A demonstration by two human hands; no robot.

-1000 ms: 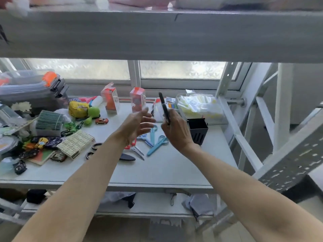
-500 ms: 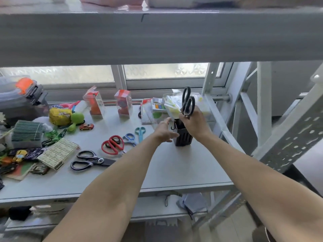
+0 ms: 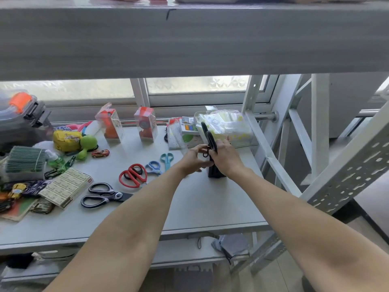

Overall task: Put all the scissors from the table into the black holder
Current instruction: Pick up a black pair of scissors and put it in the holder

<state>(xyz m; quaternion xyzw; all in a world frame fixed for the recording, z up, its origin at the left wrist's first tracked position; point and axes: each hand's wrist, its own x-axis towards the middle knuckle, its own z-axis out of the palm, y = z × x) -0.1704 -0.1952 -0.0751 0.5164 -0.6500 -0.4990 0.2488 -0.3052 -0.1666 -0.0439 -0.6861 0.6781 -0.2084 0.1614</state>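
Observation:
The black holder (image 3: 215,173) stands near the table's right side, mostly hidden behind both hands. My right hand (image 3: 226,158) grips black scissors (image 3: 208,135), handles up, blades down inside the holder. My left hand (image 3: 195,160) wraps the holder's left side. On the table to the left lie red scissors (image 3: 133,175), small blue scissors (image 3: 153,167), teal scissors (image 3: 167,159) and large black-and-grey scissors (image 3: 103,195).
A clear box of packets (image 3: 225,125) sits behind the holder. Toys, card packs (image 3: 65,186) and small boxes crowd the table's left and back. A grey shelf (image 3: 189,39) runs overhead; a white metal frame (image 3: 265,152) slants at the right.
My right hand has lowered the black scissors, blades first, into the holder. My left hand has closed in onto the holder's side.

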